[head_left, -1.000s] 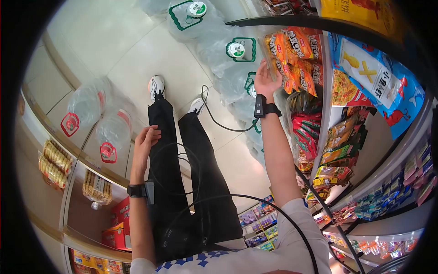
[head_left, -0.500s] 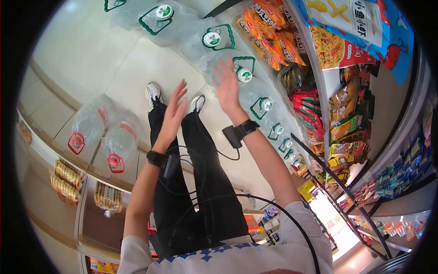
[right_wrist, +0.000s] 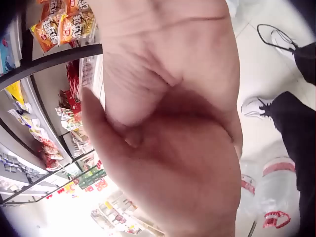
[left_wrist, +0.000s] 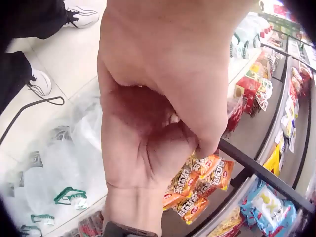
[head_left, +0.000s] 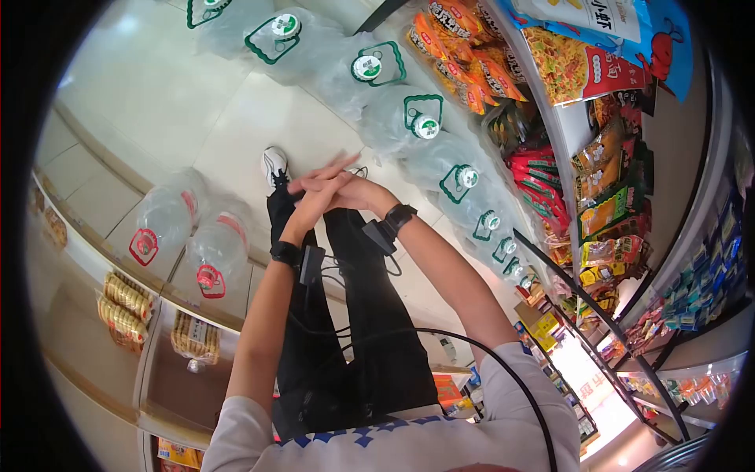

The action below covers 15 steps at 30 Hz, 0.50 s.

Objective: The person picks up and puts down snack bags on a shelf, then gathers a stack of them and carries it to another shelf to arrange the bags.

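Observation:
In the head view my left hand [head_left: 316,206] and my right hand [head_left: 358,193] meet in front of my legs, palm against palm and crossed. Their fingers look mostly straight and a little blurred. Up close in the left wrist view, the left hand [left_wrist: 168,44] lies against the right palm, with a shadowed hollow between them. The right wrist view shows the right hand [right_wrist: 173,54] pressed to the left in the same way. No object shows between the palms. Each wrist wears a dark band with a small box, and a black cable loops below the hands.
A row of large clear bottles [head_left: 393,118] with green handles stands along the right shelf. Orange snack bags [head_left: 464,59] and other packets fill that shelf. Two red-handled bottles [head_left: 216,256] stand at left, beside a shelf with packaged biscuits [head_left: 126,307].
The right hand has left the snack shelf and swung inward to the left. The left hand has risen from beside the leg, and both have come together. The view has turned slightly.

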### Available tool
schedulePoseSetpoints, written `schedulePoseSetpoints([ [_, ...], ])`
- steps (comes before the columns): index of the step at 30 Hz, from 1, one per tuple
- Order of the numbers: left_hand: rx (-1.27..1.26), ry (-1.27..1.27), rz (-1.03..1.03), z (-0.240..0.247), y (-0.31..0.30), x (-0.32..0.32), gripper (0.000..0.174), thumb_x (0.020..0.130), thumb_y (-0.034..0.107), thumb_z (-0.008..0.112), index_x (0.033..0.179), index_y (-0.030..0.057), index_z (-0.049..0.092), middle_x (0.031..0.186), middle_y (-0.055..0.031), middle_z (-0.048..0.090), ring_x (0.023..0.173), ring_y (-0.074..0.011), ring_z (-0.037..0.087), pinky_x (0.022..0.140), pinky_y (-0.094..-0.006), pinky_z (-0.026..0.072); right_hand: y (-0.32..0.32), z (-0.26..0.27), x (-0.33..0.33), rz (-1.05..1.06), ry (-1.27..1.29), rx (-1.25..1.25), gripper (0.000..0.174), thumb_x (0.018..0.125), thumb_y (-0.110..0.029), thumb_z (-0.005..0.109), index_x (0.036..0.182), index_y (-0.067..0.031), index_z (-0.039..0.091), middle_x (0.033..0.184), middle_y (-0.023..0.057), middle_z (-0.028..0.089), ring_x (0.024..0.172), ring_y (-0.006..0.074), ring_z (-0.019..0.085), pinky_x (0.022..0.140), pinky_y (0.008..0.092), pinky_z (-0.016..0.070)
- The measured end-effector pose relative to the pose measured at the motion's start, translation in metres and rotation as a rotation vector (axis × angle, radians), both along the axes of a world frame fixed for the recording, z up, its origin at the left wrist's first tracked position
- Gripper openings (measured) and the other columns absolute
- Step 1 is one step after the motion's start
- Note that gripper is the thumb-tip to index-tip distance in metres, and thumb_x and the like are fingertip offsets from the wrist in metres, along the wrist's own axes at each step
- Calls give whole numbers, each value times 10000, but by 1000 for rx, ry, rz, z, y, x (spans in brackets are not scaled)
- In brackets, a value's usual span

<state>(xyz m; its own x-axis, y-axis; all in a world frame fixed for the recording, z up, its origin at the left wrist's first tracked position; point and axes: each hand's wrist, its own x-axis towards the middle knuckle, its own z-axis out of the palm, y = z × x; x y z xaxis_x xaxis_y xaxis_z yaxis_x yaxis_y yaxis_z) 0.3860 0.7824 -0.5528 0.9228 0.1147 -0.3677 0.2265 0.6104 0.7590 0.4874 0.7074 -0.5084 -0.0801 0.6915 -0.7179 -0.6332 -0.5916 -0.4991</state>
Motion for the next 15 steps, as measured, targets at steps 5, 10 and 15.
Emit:
schedulePoseSetpoints([
  [5, -146, 81, -81, -29, -24, 7, 400, 952, 276, 543, 1199, -23, 642, 1121, -150, 674, 1019, -205, 636, 918, -352, 500, -27, -31, -7, -279, 226, -224, 270, 1010, -339, 618, 983, -71, 607, 964, 48, 639, 891, 179, 655, 850, 359, 561],
  [10, -234, 541, 36, -54, -77, 5, 352, 906, 354, 568, 998, 53, 725, 997, -127, 688, 941, -196, 643, 864, -341, 509, -56, -46, -18, -371, 451, -486, 248, 975, -319, 662, 888, -101, 582, 805, 33, 633, 739, 188, 635, 742, 350, 539],
  [15, -412, 699, 118, -54, -90, -4, 547, 897, 365, 605, 1251, -52, 592, 1112, -164, 669, 951, -203, 652, 809, -383, 538, -58, -49, -33, -207, 433, -616, 264, 927, -353, 692, 834, -132, 581, 791, 17, 635, 733, 180, 636, 704, 332, 530],
])
